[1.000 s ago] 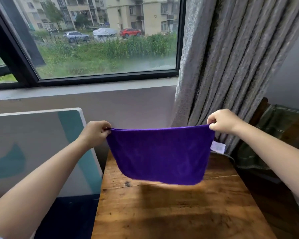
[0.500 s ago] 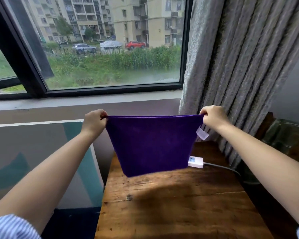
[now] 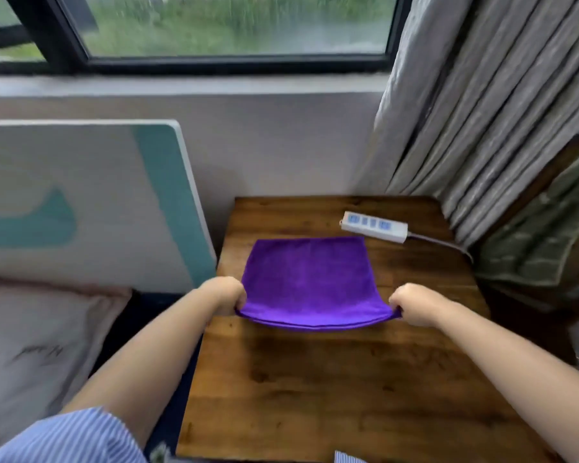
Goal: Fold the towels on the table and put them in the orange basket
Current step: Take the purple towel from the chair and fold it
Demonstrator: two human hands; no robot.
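Note:
A purple towel [image 3: 308,279], doubled over, lies across the far half of the wooden table [image 3: 331,379]. Its far edge rests flat on the wood; its near edge is lifted slightly. My left hand [image 3: 226,294] pinches the near left corner and my right hand [image 3: 415,304] pinches the near right corner. Both fists are curled round the cloth. No orange basket is in view.
A white power strip [image 3: 375,226] with a grey cable lies at the table's far right, just beyond the towel. Grey curtains [image 3: 482,111] hang at the right, over a chair with green cloth [image 3: 535,242]. A white and teal board [image 3: 97,202] and a pillow [image 3: 30,345] are to the left.
The towel hung in the air between my raised hands; both hands have come down and toward me, laying it on the table. The camera has tilted downward.

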